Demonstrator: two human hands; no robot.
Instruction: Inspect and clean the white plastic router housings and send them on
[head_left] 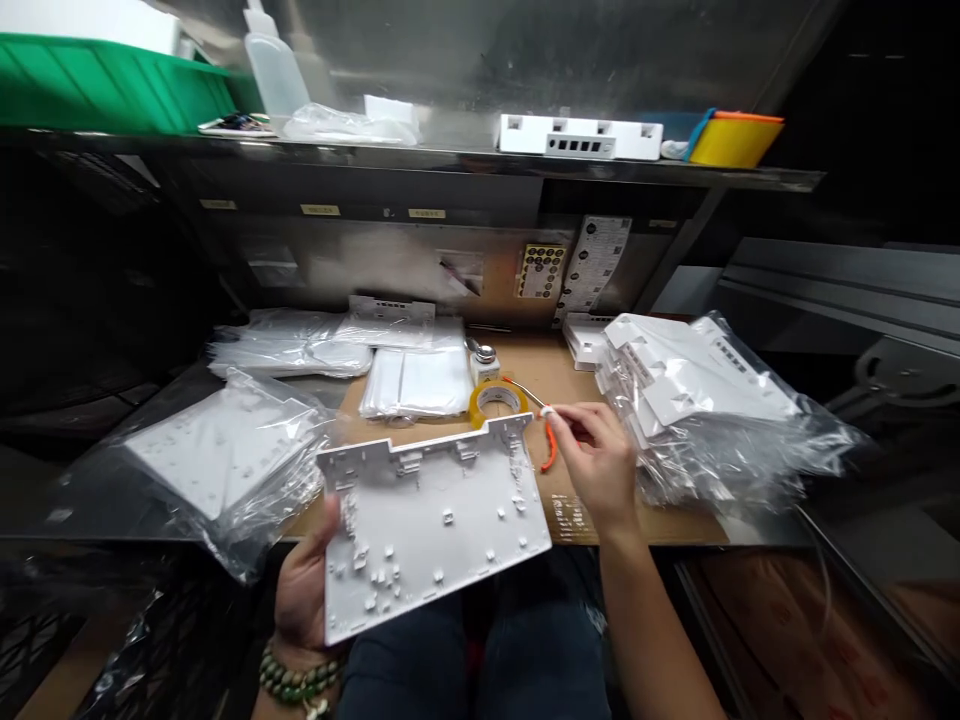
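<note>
My left hand (pixel 306 575) grips the left edge of a white plastic housing panel (pixel 442 545), thumb on its inner face. The panel is tilted above my lap, its side with small posts and clips facing me. My right hand (pixel 596 455) is closed in a pinch just off the panel's upper right corner. Something small and white shows at its fingertips, too small to name. Right by these fingertips is an orange-handled hand tool (pixel 550 445), partly hidden; whether the fingers touch it I cannot tell. A roll of yellow tape (pixel 499 398) sits behind the panel.
Bagged white panels lie at the left (pixel 225 440) and in a stack at the right (pixel 697 380). Plastic bags (pixel 420 380) and a small metal-topped bottle (pixel 485 362) stand behind the tape. Overhead, a metal shelf (pixel 450 160) carries a green bin (pixel 112 85) and a squeeze bottle (pixel 275 70).
</note>
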